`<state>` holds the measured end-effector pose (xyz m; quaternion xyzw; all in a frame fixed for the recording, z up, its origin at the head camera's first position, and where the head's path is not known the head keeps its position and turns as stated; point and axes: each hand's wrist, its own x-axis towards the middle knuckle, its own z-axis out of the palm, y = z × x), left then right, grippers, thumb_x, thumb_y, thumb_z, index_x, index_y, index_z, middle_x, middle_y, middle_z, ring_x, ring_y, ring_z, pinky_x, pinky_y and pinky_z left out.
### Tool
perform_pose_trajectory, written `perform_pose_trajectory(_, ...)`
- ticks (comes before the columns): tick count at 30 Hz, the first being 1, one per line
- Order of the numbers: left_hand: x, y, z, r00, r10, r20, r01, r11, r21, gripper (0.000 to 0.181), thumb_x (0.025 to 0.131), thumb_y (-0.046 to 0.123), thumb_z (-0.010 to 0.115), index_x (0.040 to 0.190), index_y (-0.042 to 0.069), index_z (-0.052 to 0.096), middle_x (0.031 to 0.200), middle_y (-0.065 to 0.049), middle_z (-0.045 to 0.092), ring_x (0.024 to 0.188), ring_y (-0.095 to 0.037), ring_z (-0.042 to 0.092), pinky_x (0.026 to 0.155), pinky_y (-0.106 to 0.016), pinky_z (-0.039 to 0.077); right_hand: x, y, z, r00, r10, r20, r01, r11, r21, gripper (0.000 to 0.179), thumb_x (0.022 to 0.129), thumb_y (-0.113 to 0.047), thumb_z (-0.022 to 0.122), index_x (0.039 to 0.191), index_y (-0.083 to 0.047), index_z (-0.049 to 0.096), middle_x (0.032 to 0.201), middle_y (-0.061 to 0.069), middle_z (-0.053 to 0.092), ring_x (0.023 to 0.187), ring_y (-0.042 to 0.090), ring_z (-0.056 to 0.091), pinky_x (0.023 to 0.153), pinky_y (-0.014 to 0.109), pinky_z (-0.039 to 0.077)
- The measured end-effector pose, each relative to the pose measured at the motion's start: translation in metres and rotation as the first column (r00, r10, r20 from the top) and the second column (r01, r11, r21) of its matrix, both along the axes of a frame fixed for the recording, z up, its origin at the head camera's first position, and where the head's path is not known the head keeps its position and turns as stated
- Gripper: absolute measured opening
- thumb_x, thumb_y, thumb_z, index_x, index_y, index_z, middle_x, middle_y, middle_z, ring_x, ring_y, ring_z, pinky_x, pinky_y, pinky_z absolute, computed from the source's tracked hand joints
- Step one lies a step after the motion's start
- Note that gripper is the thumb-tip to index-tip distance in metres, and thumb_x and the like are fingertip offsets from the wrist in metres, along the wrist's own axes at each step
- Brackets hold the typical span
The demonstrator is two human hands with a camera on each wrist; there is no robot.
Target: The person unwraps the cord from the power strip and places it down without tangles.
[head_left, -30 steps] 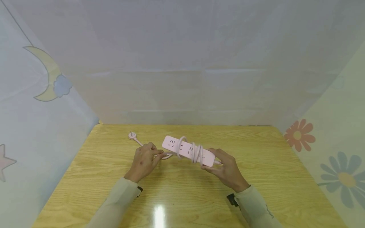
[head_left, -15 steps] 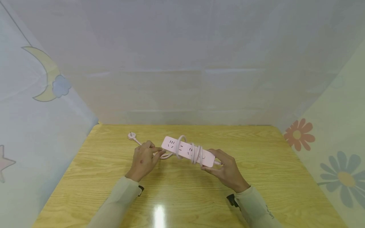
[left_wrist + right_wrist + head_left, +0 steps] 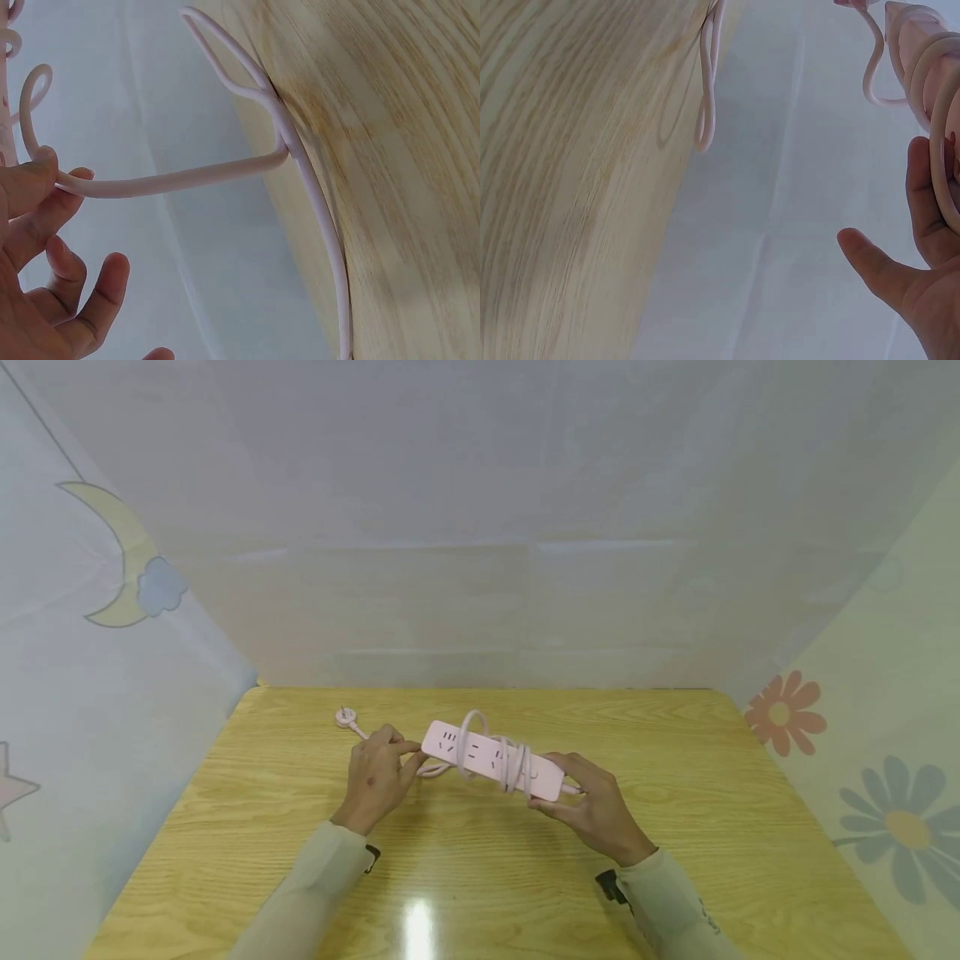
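A pale pink power strip [image 3: 486, 755] is held up slantwise over the table, its sockets facing up. My right hand [image 3: 596, 810] grips its right end, thumb on the near edge and fingers on the far one. Turns of its pink cord [image 3: 516, 768] wrap the right half, and a looser loop [image 3: 462, 745] rounds the left half. At the strip's left end, my left hand [image 3: 375, 781] pinches the cord [image 3: 180, 178] between thumb and index finger; the other fingers are loosely bent in the left wrist view. In the right wrist view, coils [image 3: 922, 64] pass close by the right fingers.
The three-pin plug [image 3: 346, 717] lies at the back left of the wooden table [image 3: 480, 877]. More cord [image 3: 319, 202] lies along the tabletop, with a narrow doubled bend [image 3: 706, 112]. Pale fabric walls [image 3: 480, 610] enclose the table's back and sides.
The loose cord loop has shifted left along the strip and now stands higher above it. My left hand has moved slightly left, still pinching the cord. The right hand has stayed nearly still.
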<state>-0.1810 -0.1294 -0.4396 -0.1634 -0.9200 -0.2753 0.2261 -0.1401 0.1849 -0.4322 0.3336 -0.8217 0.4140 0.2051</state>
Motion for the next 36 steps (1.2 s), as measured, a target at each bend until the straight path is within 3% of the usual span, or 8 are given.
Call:
perform_pose_trajectory(12, -0.0003, 0.0017, 0.0027, 1.000, 0.022, -0.003, -0.021, 1.000, 0.009, 0.013, 0.085, 0.015, 0.081, 0.091, 0.003, 0.080, 0.089, -0.006, 0.060, 0.064, -0.015, 0.052, 0.088, -0.060, 0.042, -0.0002, -0.0011, -0.0006, 0.999, 0.032, 0.019, -0.031, 0.999, -0.020, 0.058, 0.071, -0.003, 0.089, 0.124, -0.006, 0.065, 0.111, 0.004, 0.070, 0.097, 0.017, 0.065, 0.080, 0.035, 0.056)
perform_pose_trajectory(25, -0.0026, 0.0006, 0.0026, 0.995, 0.027, -0.101, -0.022, 0.999, 0.050, 0.007, 0.082, 0.011, 0.083, 0.085, 0.005, 0.080, 0.082, -0.005, 0.058, 0.063, -0.018, 0.053, 0.084, -0.059, 0.043, 0.0005, -0.0002, -0.0035, 0.998, 0.057, 0.034, -0.056, 0.998, -0.020, 0.058, 0.070, -0.004, 0.089, 0.123, -0.006, 0.066, 0.108, 0.003, 0.069, 0.095, 0.015, 0.065, 0.080, 0.033, 0.055)
perform_pose_trajectory(36, -0.0034, -0.0007, 0.0050, 0.993, 0.042, -0.113, -0.034, 0.997, 0.075, 0.009, 0.082, 0.013, 0.084, 0.082, 0.005, 0.080, 0.079, -0.003, 0.056, 0.067, -0.021, 0.053, 0.083, -0.058, 0.043, 0.0019, -0.0014, -0.0039, 0.997, 0.066, 0.039, -0.065, 0.998, -0.022, 0.057, 0.072, -0.004, 0.089, 0.124, -0.008, 0.066, 0.106, 0.000, 0.070, 0.092, 0.014, 0.064, 0.079, 0.033, 0.055)
